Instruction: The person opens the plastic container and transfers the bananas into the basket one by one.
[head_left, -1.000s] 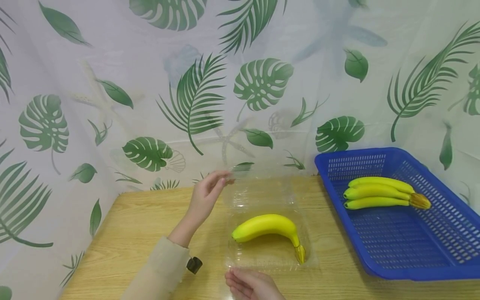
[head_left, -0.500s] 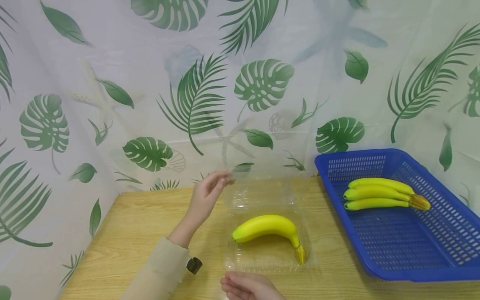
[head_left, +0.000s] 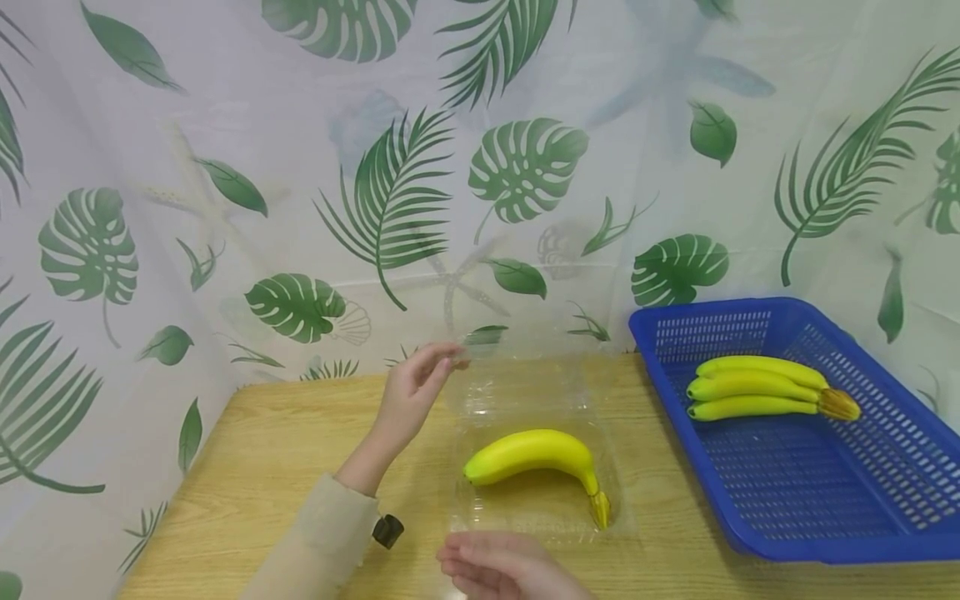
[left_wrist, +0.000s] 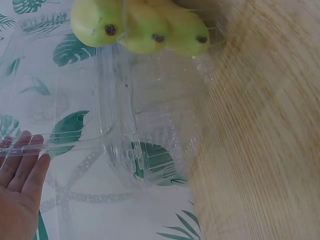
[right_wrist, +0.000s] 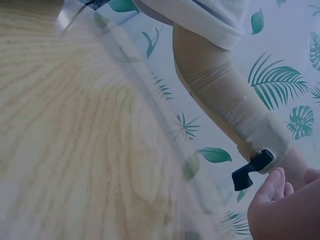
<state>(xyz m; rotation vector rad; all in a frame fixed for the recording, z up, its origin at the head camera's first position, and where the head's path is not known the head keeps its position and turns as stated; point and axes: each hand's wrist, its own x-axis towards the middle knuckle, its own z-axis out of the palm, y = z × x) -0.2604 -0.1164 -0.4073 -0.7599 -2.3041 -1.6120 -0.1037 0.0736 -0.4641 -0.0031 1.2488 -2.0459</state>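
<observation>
A clear plastic clamshell box (head_left: 480,525) lies open on the table, its lid (head_left: 525,387) raised at the back. Inside the base is a bunch of yellow bananas (head_left: 532,454); the left wrist view shows several tips of the bananas (left_wrist: 157,37) side by side. My left hand (head_left: 408,392) touches the lid's left edge, and in the left wrist view its fingers (left_wrist: 22,167) lie extended against the rim. Just in front of the box, my right hand (head_left: 510,567) hovers with loosely bent fingers and holds nothing.
At the right stands a blue perforated basket (head_left: 720,500) with another bunch of bananas (head_left: 765,387) in it. A leaf-patterned sheet (head_left: 525,250) hangs behind the wooden table (head_left: 300,450). A black clip-like piece (head_left: 387,531) sits at the left sleeve.
My right hand has shifted slightly in front of the box, first a little toward me, then slightly up again. The left hand, the lid and the bananas stay where they were.
</observation>
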